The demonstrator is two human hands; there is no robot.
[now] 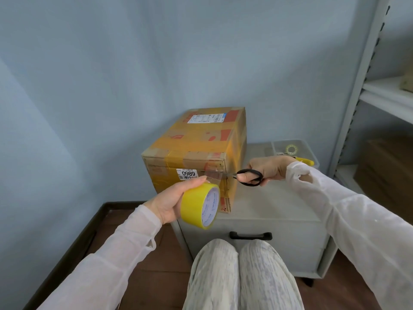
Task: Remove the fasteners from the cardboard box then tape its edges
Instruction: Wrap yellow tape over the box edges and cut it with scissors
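Two knees (239,276) in pale patterned trousers sit lowest over a brown wood floor (156,276), facing one white cabinet (268,211) against a plain blue wall (156,63), with a grey shelf rack (366,86) on the right. One cardboard box (194,148) sits on the cabinet's left part, beside one clear tray (308,151) holding a small tape ring (291,149). The left hand (169,204) is wrapped round one yellow tape roll (201,206), its clear strip (213,175) running to the box's front corner, and the right hand (268,167) grips one pair of black scissors (249,177), tips at that strip.

Cardboard box (194,142) print illegible, shelf (388,97) cropped right
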